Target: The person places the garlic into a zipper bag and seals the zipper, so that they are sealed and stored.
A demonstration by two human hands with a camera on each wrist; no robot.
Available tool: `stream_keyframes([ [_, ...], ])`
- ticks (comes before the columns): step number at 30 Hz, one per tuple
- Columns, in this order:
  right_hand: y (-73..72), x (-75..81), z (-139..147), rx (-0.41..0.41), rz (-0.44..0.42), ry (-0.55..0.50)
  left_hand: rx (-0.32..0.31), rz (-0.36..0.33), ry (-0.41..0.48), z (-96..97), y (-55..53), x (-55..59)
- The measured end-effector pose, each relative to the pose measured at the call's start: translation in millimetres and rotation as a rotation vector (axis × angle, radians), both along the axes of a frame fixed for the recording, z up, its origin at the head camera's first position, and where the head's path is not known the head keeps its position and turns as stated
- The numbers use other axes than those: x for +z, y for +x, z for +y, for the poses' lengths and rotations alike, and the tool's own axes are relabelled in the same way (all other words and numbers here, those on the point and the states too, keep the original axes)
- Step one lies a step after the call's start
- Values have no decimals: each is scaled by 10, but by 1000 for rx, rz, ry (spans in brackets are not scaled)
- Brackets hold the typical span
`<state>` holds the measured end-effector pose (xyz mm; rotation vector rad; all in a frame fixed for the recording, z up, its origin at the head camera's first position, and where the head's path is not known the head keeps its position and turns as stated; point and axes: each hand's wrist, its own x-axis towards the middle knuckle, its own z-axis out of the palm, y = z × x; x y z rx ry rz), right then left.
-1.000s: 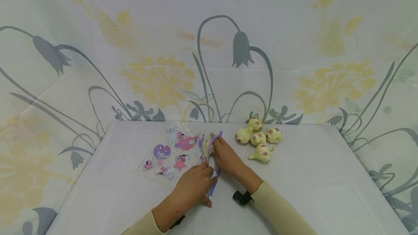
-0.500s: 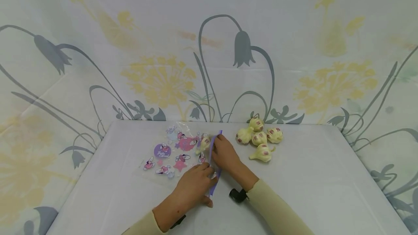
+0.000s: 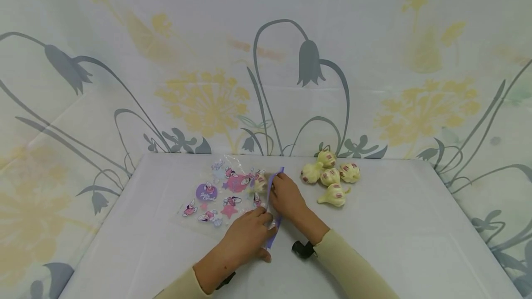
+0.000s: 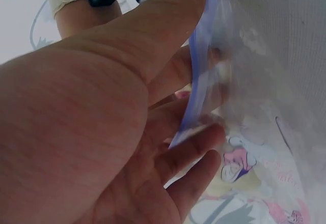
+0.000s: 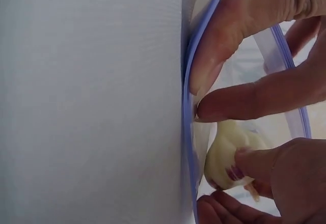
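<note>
If left hand point(image 3: 249, 230) gripping purple-edged plastic bag point(image 3: 228, 197) slackens, sag may snag pale-yellow garlic bulb point(image 5: 222, 157) my right hand point(image 3: 287, 197) pinches.

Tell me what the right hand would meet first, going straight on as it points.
Most likely the garlic bulb inside the printed bag: it lies just ahead of the right hand. The thumb overlaps it in the right wrist view, so they may already touch.
</note>
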<state>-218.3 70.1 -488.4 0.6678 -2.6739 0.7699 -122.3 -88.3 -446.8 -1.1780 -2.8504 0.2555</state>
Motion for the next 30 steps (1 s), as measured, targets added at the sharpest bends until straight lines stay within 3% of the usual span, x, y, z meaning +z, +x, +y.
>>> stream_keyframes([
  [3, 0, 10, -16, -17, -38, -38, 14, -7, -8, 29, -7, -17],
  [9, 10, -8, -30, -15, -119, -132, 105, -85, -4, 87, 10, -36],
  [16, 43, -30, -6, 91, -172, -91, 117, -127, 4, 84, 30, -14],
  [23, 101, -55, 94, 170, -122, -38, 81, -79, 18, 58, 49, -6],
  [30, 250, -10, 261, 207, -40, -32, 80, -88, 27, 52, 57, 14],
])
